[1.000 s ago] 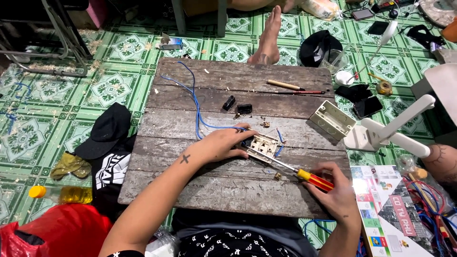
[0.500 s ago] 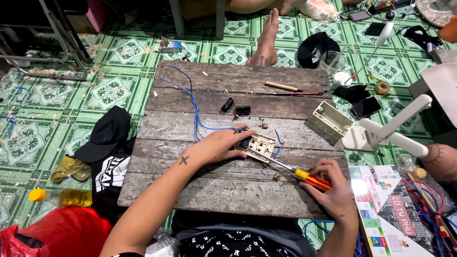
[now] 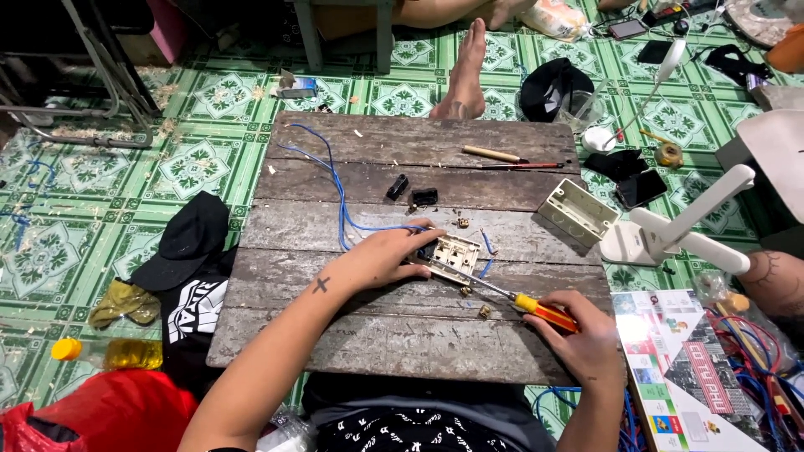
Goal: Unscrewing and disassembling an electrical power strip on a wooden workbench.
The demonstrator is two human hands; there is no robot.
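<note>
Switch plate (image 3: 455, 254) mid-board, left hand (image 3: 387, 255) fingers pressing it, right hand (image 3: 578, 335) fist closed on screwdriver (image 3: 511, 297) near wooden board (image 3: 335, 343) front edge

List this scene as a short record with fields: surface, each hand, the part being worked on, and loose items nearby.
surface: weathered wooden board on a green patterned tile floor
left hand: pressing down on a cream switch plate
right hand: gripping a red and yellow screwdriver, tip at the plate
wiring: blue wire running to the plate
loose items: two black switch modules, small brass screws, cream wall box
</note>
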